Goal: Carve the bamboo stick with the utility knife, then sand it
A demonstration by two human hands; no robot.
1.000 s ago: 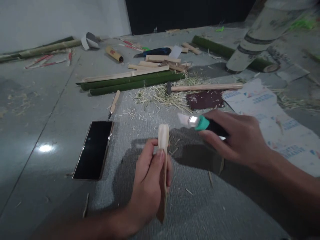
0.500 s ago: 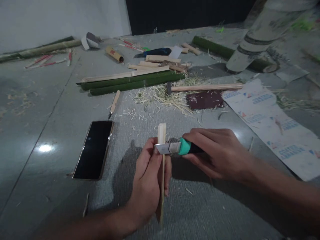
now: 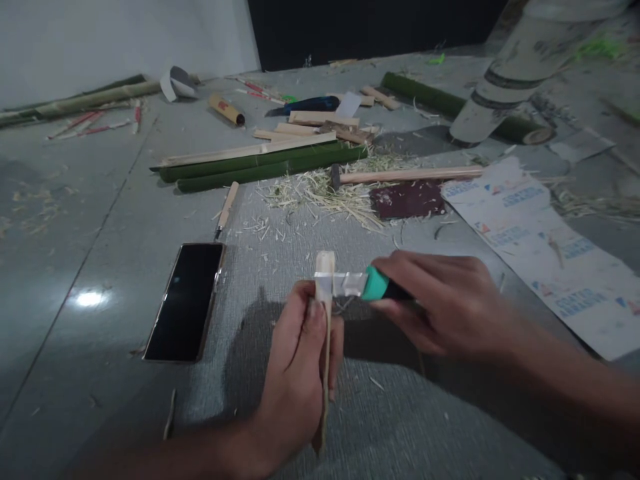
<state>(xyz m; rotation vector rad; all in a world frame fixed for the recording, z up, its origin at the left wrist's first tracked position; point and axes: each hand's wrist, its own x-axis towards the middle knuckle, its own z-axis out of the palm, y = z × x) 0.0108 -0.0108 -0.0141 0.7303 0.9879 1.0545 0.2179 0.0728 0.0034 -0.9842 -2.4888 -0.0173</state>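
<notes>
My left hand (image 3: 295,367) is closed around a narrow bamboo strip (image 3: 327,263), whose pale end sticks up above the thumb and whose lower end points toward me. In my right hand (image 3: 440,300) is a utility knife (image 3: 376,283) with a green and black handle; the fingers wrap the handle and hide most of it. Its extended metal blade lies across the strip's pale upper face, just above my left thumb.
A phone (image 3: 186,303) lies at the left, with a wooden-handled tool (image 3: 228,208) beyond it. Ahead are green bamboo pieces (image 3: 270,168), shavings (image 3: 320,200), a hammer (image 3: 410,175) and a dark red sheet (image 3: 407,200). Printed abrasive paper (image 3: 540,247) rests at the right.
The knife blade has moved up along the strip, away from my left thumb, and slightly to the right. My left hand keeps its hold on the strip.
</notes>
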